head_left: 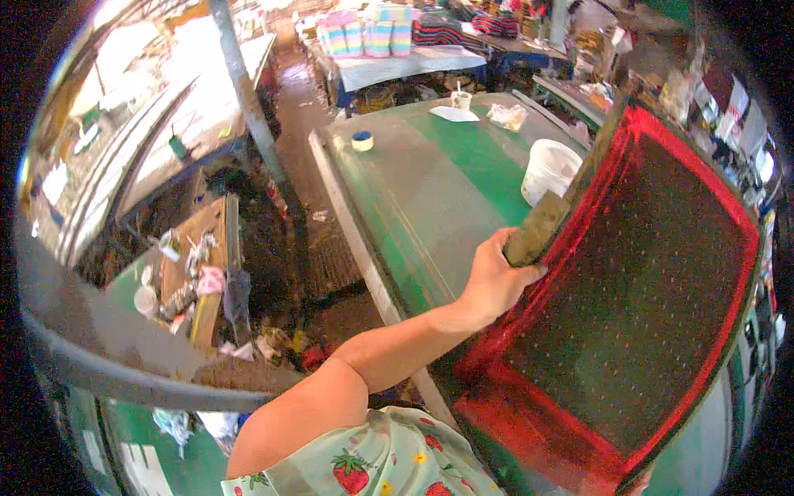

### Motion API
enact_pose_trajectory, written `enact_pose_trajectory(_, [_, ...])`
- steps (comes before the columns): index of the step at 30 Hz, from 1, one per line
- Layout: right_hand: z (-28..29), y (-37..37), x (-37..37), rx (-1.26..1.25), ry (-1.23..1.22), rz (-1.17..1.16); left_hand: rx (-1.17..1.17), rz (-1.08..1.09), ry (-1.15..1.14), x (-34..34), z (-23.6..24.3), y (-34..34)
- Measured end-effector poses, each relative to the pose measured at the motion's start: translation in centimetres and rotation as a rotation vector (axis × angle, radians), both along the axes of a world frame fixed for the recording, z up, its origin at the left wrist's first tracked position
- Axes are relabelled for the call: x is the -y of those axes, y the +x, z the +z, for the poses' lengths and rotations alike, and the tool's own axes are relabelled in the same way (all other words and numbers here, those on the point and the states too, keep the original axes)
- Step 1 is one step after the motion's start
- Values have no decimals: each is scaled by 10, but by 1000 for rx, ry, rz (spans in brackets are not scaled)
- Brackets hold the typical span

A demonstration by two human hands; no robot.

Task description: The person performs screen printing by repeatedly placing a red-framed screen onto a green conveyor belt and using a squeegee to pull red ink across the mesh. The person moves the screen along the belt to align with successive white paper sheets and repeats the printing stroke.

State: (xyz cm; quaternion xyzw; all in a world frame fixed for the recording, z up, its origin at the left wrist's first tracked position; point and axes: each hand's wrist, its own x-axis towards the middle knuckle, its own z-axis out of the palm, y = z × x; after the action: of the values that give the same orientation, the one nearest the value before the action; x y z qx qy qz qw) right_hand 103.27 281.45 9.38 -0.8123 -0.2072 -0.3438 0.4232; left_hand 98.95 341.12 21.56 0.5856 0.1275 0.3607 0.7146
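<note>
A large screen printing frame [637, 273] is tilted up at my right, with dark mesh and a wide red border. Fingers and thumb of my left hand [500, 281] are closed round its left edge, at a worn grey-brown block [536, 230] fixed there. Only a sliver of my right hand [640, 481] shows, against the frame's lower corner; the rest of it is hidden. Behind the frame, a white plastic bucket [550, 169] stands on the long green table [397, 198], partly covered by the frame's edge.
On the table lie a roll of tape [362, 141], a small cup [461, 101] and a crumpled plastic bag [507, 116]. A slanting metal post [248, 91] rises at the left. A cluttered board [178, 273] stands below it. Folded striped textiles [368, 35] are stacked at the back.
</note>
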Motion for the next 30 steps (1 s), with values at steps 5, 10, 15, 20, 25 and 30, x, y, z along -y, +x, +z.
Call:
enact_pose_trajectory(5, [13, 25, -71, -151, 477, 409, -9, 10, -19, -43, 7, 36])
enact_pose_trajectory(10, [17, 36, -101, -456, 825, 420, -65, 5, -21, -68, 13, 56])
enact_pose_trajectory(15, [13, 33, -134, -372, 755, 471, -52, -68, 8, -94, 8, 84])
enact_pose_trajectory(20, [21, 26, -195, -327, 679, 375, -2, -129, -29, -142, 9, 84])
enact_pose_trajectory(25, [8, 32, -311, -268, 614, 303, 85, -112, -36, -251, 16, 56])
enact_pose_trajectory(30, [35, 58, -483, -215, 489, 335, 56, 124, 74, -412, 36, -18])
